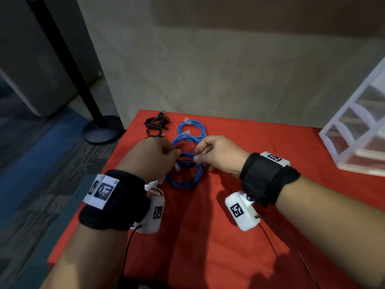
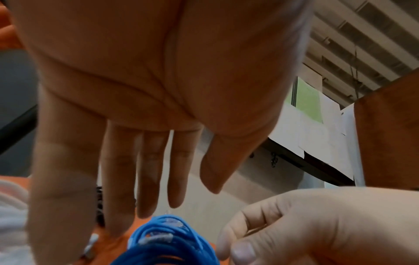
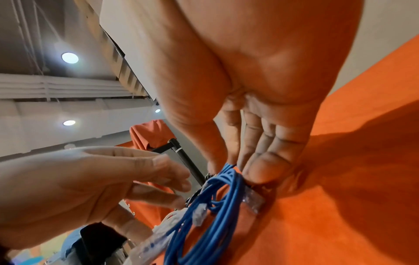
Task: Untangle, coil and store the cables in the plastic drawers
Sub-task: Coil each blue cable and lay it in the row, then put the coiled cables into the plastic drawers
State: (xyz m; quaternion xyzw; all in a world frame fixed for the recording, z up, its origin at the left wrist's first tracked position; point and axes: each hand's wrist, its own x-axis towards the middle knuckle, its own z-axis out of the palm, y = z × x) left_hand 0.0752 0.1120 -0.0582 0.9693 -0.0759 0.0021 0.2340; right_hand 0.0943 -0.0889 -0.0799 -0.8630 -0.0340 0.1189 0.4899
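Observation:
Three coiled blue network cables lie in a row on the red tablecloth (image 1: 229, 247). Both hands meet at the top of the nearest blue coil (image 1: 185, 182) (image 2: 167, 238) (image 3: 217, 215). My right hand (image 1: 196, 156) (image 3: 226, 165) pinches its strands between thumb and fingertips, and the little finger rests by a clear plug (image 3: 252, 200). My left hand (image 1: 175, 155) (image 2: 195, 199) (image 3: 179, 179) reaches to the same spot with straight fingers and grips nothing. Another clear plug (image 1: 177, 166) hangs just below it. The plastic drawers (image 1: 366, 163) stand at the table's right edge.
The middle blue coil (image 1: 185, 140) and the far blue coil (image 1: 191, 128) lie beyond the hands. A black cable bundle (image 1: 156, 124) sits at the far left corner. White cables (image 1: 154, 184) lie under my left wrist. A black stand base (image 1: 102, 130) is on the floor to the left.

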